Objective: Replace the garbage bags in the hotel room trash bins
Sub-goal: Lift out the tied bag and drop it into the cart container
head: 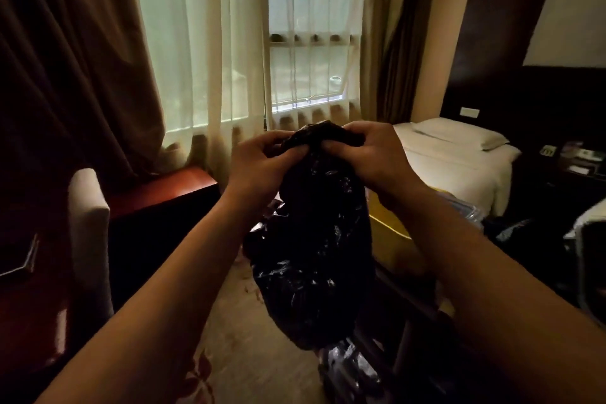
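A black garbage bag (314, 246) hangs in the air at the middle of the view, bulging and crinkled. My left hand (259, 167) and my right hand (370, 157) both pinch its bunched top edge, fingers curled into the plastic, close together at about chest height. The bag's bottom reaches down toward a dark object with shiny plastic (347, 367) on the floor; I cannot tell whether that is a bin.
A white armchair (88, 226) and a red-brown wooden table (164, 187) stand at the left. Curtains (210, 59) cover the window ahead. A white bed (459, 157) lies to the right, with a dark nightstand (577, 161) beside it. Patterned carpet (236, 338) lies below.
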